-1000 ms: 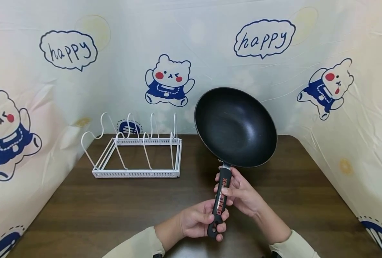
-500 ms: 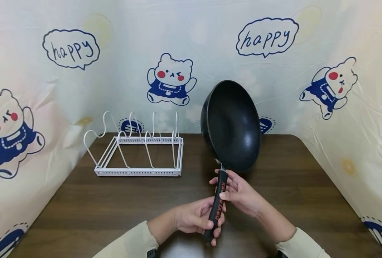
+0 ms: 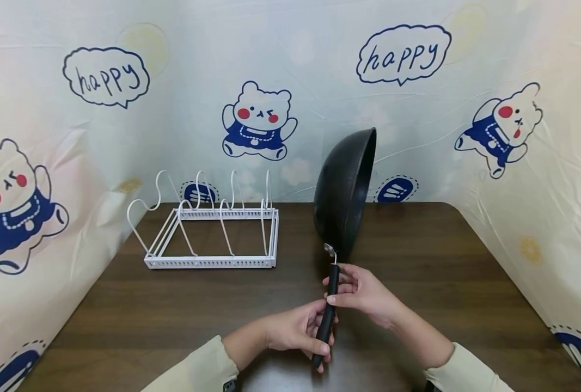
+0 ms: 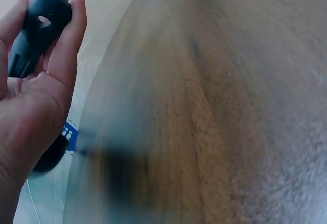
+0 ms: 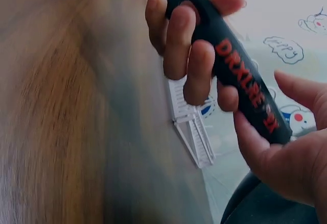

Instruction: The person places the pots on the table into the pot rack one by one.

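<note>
A black wok (image 3: 341, 190) is held up over the table's right half, bowl away from me and tipped on its side. Its rounded outside faces left and the opening faces right. My left hand (image 3: 295, 329) grips the lower end of the black handle (image 3: 326, 321), thumb on the near side. Farther up, close to the bowl, my right hand (image 3: 368, 296) holds the same handle between thumb and fingers. Red lettering on the handle (image 5: 245, 76) shows in the right wrist view. The hanging hole at the handle's end (image 4: 51, 4) appears in the left wrist view.
Left of the wok, a white wire rack (image 3: 209, 262) with several looped dividers stands on the dark wooden table (image 3: 192, 305). A pale curtain (image 3: 310, 65) printed with bears and "happy" bubbles hangs behind the table and along its sides.
The wok has turned about its handle: its inside faced me earlier, and now the opening points right. Both hands keep their hold on the handle. The rack has not moved.
</note>
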Demonstrator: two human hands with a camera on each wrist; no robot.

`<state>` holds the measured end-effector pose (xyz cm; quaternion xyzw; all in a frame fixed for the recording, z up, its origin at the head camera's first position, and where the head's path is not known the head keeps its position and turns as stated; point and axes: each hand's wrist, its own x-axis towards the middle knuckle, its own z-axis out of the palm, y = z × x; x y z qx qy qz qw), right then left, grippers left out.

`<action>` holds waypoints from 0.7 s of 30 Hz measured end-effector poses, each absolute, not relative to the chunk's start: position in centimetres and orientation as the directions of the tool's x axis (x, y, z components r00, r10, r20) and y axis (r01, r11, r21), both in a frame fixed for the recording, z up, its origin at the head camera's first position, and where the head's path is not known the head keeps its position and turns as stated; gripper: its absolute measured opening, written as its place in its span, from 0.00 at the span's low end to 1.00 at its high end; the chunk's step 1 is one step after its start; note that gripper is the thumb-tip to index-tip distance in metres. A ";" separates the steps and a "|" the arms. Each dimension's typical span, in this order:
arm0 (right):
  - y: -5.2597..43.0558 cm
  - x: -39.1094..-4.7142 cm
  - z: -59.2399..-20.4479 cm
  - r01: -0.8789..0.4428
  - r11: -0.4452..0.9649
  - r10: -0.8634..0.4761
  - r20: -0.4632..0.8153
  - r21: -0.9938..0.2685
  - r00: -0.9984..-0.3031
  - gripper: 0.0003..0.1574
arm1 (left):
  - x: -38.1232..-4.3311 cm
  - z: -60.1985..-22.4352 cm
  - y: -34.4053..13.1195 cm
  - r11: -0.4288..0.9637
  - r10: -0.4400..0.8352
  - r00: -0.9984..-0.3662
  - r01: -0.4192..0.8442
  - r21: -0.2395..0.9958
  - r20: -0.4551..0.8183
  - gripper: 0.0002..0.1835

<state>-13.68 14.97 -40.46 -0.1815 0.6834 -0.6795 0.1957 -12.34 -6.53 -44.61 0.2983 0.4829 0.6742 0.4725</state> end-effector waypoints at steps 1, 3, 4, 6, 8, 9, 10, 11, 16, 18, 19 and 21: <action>14.8 -13.7 -40.6 0.011 0.013 -0.502 -0.016 -1.000 -0.865 0.41 | -12.4 -44.7 -6.6 -0.081 0.919 -0.390 -0.333 0.940 -0.059 0.32; 14.5 -13.7 -40.8 0.004 -0.007 -0.490 0.000 -1.000 -0.872 0.40 | -12.4 -44.7 -6.6 -0.068 0.904 -0.421 -0.311 0.948 -0.073 0.33; 14.3 -13.7 -41.0 0.003 -0.029 -0.487 0.012 -1.000 -0.873 0.41 | -12.4 -44.7 -6.6 -0.060 0.895 -0.438 -0.297 0.953 -0.081 0.33; 14.2 -13.8 -41.4 0.002 -0.082 -0.488 0.039 -0.997 -0.872 0.41 | -12.3 -44.7 -6.6 -0.041 0.869 -0.485 -0.265 0.964 -0.096 0.33; 14.2 -13.8 -41.9 -0.001 -0.133 -0.496 0.068 -0.991 -0.866 0.41 | -12.2 -44.7 -6.6 -0.026 0.845 -0.523 -0.245 0.969 -0.110 0.32; 14.3 -13.8 -42.0 -0.005 -0.154 -0.497 0.082 -0.988 -0.864 0.40 | -12.1 -44.7 -6.7 -0.020 0.836 -0.536 -0.237 0.971 -0.113 0.33; 14.3 -13.8 -42.2 -0.010 -0.171 -0.497 0.096 -0.985 -0.863 0.40 | -12.1 -44.7 -6.7 -0.019 0.828 -0.549 -0.236 0.972 -0.117 0.32; 14.4 -13.8 -42.3 -0.018 -0.184 -0.496 0.109 -0.983 -0.862 0.40 | -12.1 -44.6 -6.9 -0.025 0.823 -0.556 -0.241 0.970 -0.117 0.31; 14.9 -13.9 -42.4 -0.041 -0.223 -0.494 0.149 -0.974 -0.857 0.40 | -12.1 -44.2 -7.5 -0.095 0.846 -0.527 -0.296 0.951 -0.080 0.31; 15.1 -13.9 -42.3 -0.041 -0.220 -0.502 0.149 -0.975 -0.852 0.40 | -11.9 -44.0 -7.5 -0.113 0.853 -0.516 -0.315 0.942 -0.070 0.32; 15.2 -13.9 -42.3 -0.042 -0.210 -0.509 0.146 -0.977 -0.848 0.40 | -11.8 -43.9 -7.4 -0.114 0.853 -0.516 -0.325 0.939 -0.075 0.32; 15.4 -13.9 -42.2 -0.041 -0.179 -0.532 0.132 -0.983 -0.837 0.41 | -11.4 -44.0 -7.3 -0.109 0.844 -0.528 -0.347 0.932 -0.098 0.31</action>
